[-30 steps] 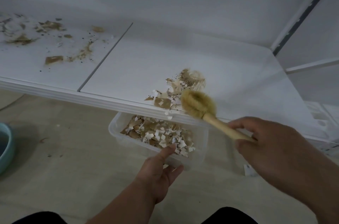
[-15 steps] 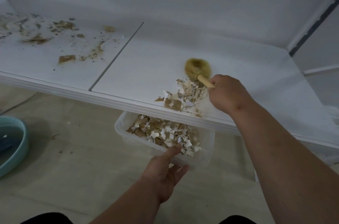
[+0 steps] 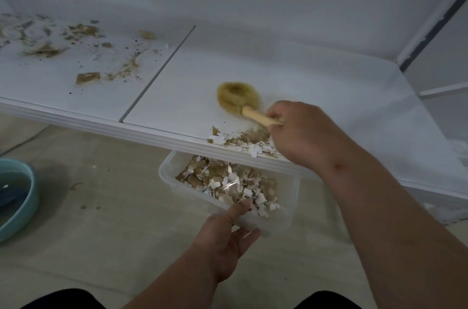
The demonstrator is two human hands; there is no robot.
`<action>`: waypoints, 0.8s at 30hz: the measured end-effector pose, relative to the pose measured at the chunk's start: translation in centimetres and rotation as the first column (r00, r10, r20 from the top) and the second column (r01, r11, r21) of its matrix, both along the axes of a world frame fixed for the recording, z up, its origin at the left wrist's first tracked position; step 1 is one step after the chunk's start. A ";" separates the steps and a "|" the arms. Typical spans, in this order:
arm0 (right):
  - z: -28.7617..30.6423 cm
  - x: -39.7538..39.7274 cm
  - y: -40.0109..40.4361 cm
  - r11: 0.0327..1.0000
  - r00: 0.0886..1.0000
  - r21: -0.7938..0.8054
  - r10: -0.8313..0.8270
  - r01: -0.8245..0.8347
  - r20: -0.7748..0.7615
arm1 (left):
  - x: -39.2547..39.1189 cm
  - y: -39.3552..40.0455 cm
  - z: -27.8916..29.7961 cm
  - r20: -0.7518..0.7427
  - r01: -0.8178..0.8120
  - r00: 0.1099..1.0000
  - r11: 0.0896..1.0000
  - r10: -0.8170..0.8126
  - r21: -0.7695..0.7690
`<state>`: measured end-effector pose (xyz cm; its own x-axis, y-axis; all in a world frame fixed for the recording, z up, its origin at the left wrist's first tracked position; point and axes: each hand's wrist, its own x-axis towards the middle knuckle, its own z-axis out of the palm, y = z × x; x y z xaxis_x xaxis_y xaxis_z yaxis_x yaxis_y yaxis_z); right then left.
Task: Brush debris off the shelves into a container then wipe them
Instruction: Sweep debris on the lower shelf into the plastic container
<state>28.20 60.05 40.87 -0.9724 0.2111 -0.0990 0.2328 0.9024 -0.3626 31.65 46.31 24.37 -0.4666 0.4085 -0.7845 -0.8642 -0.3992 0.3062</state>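
Observation:
My right hand [image 3: 301, 131] grips the wooden handle of a round yellow-bristled brush [image 3: 236, 99], whose head lies on the white shelf [image 3: 177, 95]. A small heap of eggshell bits and brown crumbs [image 3: 243, 141] sits at the shelf's front edge, just below the brush. Under that edge my left hand [image 3: 225, 237] holds a clear plastic container [image 3: 286, 207] by its near rim, thumb on top. The container holds a pile of shell and paper scraps [image 3: 228, 182].
The left shelf panel [image 3: 76, 90] carries scattered brown debris [image 3: 86, 78] and stains. A teal basin [image 3: 17, 197] with water stands on the floor at left. A shelf upright [image 3: 430, 30] rises at right. My dark-clad knees show at the bottom.
The brush went from the shelf edge back onto the shelf behind the heap. The heap now lies closer to the front edge and is smaller. The container stays held under the edge.

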 end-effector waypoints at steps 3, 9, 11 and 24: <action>-1.1 0.3 -1.6 0.995 0.994 -0.012 0.097 -0.096 0.059 | 0.1 -0.2 0.1 -0.002 0.013 1.000 1.000 -0.013 -0.001; 0.3 5.0 -0.8 0.988 0.986 0.086 0.117 -0.128 0.123 | 0.2 0.0 0.2 -0.004 0.025 1.000 1.000 -0.025 -0.005; 1.6 5.9 0.2 0.989 0.986 0.100 0.096 -0.110 0.135 | 0.3 0.2 0.3 -0.002 0.031 1.000 1.000 -0.031 -0.002; -1.3 0.5 1.8 0.999 0.996 0.028 -0.022 0.020 0.087 | 0.6 0.8 0.1 -0.003 0.041 0.999 0.999 -0.041 -0.033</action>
<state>28.65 61.89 39.58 -0.9558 0.2349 -0.1771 0.2812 0.9064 -0.3154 32.26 47.12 24.52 -0.4526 0.4017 -0.7961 -0.8786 -0.3532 0.3213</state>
